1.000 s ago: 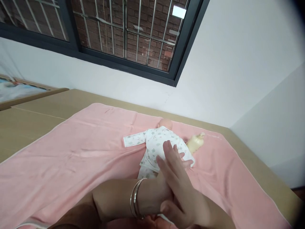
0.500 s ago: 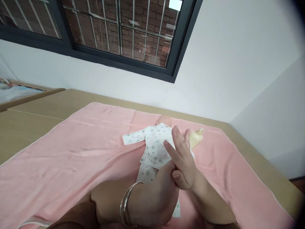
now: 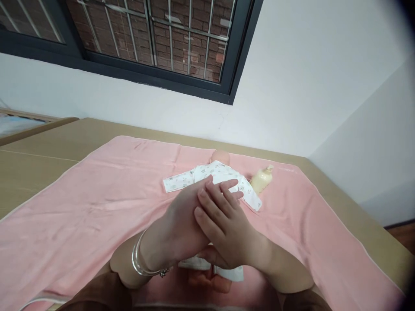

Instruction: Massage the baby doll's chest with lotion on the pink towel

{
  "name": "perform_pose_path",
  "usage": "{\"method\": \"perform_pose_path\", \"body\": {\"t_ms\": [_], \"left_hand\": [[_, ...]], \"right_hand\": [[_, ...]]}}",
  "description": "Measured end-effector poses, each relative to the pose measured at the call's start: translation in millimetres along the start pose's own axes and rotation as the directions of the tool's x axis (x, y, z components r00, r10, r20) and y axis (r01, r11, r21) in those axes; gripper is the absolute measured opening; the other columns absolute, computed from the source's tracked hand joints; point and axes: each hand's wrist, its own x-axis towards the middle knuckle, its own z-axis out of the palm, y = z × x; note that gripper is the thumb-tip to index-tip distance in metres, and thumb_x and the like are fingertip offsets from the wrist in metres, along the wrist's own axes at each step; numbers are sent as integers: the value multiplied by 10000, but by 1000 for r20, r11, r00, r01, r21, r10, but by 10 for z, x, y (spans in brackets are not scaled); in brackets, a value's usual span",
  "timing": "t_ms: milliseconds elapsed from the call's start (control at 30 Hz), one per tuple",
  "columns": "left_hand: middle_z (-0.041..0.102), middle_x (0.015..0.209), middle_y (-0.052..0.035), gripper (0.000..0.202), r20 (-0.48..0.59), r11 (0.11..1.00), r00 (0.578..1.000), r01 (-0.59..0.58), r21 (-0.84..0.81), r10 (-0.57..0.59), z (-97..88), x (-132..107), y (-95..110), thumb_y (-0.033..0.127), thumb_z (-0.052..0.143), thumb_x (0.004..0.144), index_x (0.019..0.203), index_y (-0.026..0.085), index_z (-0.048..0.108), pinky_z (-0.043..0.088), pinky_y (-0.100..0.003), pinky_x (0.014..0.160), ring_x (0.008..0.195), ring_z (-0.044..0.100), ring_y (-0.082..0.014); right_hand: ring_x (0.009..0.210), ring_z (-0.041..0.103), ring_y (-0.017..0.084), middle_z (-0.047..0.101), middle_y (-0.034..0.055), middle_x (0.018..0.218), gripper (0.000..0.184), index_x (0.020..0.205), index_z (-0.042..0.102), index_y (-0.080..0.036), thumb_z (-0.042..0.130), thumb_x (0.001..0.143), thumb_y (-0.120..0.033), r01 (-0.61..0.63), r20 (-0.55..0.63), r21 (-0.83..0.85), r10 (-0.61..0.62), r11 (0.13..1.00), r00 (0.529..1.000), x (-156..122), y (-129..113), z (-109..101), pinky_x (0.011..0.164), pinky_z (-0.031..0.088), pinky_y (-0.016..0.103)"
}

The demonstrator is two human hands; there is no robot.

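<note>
The counter (image 3: 42, 144) extends beneath the whole area, its bare wood showing left, right and beyond the grip. On it is a pink blanket (image 3: 87, 207), spread on both sides of the grip and creased left of it.

The doll (image 3: 207, 171), in white patterned clothing, lies on the blanket below and beyond the grip. Its long axis runs away from the person: head (image 3: 220, 158) beyond the fingertips, feet (image 3: 221, 284) on the near side, trunk largely hidden by the hands. One sleeve extends left of the grip, the other right. Judged on this view, the governing relation is that the doll runs lengthwise under the joined hands, neither being clearly nearer. Contact with the doll is not confirmed.

Left grip (image 3: 181, 224) and right grip (image 3: 231, 233) meet palm to palm, fingers extended, the right laid across the left. No object is seen held; the space between the palms is not visible.

The bottle (image 3: 261, 181), pale yellow, is beyond and right of the grip, nearer the right hand, beside the doll's sleeve, neck pointing away. Bangles (image 3: 138, 258) encircle the left wrist.
</note>
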Motion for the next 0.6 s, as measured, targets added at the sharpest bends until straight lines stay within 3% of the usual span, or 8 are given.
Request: {"method": "perform_pose_path", "body": {"t_ms": [67, 133, 300, 433, 533, 600], "left_hand": [[636, 1391, -75, 570, 28, 994, 994, 109, -25, -108, 45, 1, 132, 583, 408, 936, 1341, 227, 596, 260, -501, 1251, 1440, 450, -273], [566, 1477, -64, 604, 31, 991, 993, 114, -69, -112, 83, 8, 209, 617, 376, 943, 1385, 247, 556, 222, -470, 1269, 1472, 404, -254], [483, 1550, -68, 607, -10, 979, 994, -110, -171, 110, 164, 15, 175, 594, 345, 978, 1430, 224, 507, 157, -395, 1292, 1529, 292, -225], [520, 1519, -59, 603, -116, 928, 944, -327, -181, 310, 224, 14, 87, 590, 306, 994, 1404, 207, 527, 210, -344, 1277, 1538, 268, -214], [549, 1493, -60, 591, -129, 906, 924, -380, -187, 360, 234, 80, 63, 576, 296, 1000, 1380, 199, 547, 232, -321, 1269, 1537, 270, -198], [561, 1483, -65, 597, -128, 913, 931, -362, -188, 342, 217, 152, 40, 580, 309, 995, 1377, 190, 551, 244, -326, 1268, 1533, 280, -198]], "right_hand": [[1554, 148, 386, 376, 206, 1587, 634, 1438, 449, -90, 523, 936, -470, 14, -45, -16, -15, 1000, 999, 17, -60, 51, 1237, 224, 645], [1551, 164, 382, 381, 202, 1584, 608, 1398, 485, -95, 542, 923, -470, 15, -70, -19, -16, 1000, 997, 23, -99, 83, 1237, 247, 632], [1531, 231, 392, 355, 238, 1580, 707, 1370, 480, -70, 548, 905, -598, 22, -142, -17, -24, 1000, 990, 1, -167, 136, 1230, 285, 613], [1518, 285, 361, 341, 159, 1597, 680, 1404, 438, -220, 598, 869, -608, 45, -250, 33, -36, 998, 968, -31, -188, 244, 1222, 312, 599], [1506, 323, 326, 285, 102, 1624, 618, 1411, 427, -297, 579, 893, -598, 41, -313, 16, -34, 999, 949, -65, -137, 328, 1245, 279, 576], [1532, 261, 322, 347, 63, 1591, 659, 1417, 434, -346, 578, 864, -674, 48, -284, 9, -44, 999, 958, -93, -83, 350, 1250, 273, 583]]}}
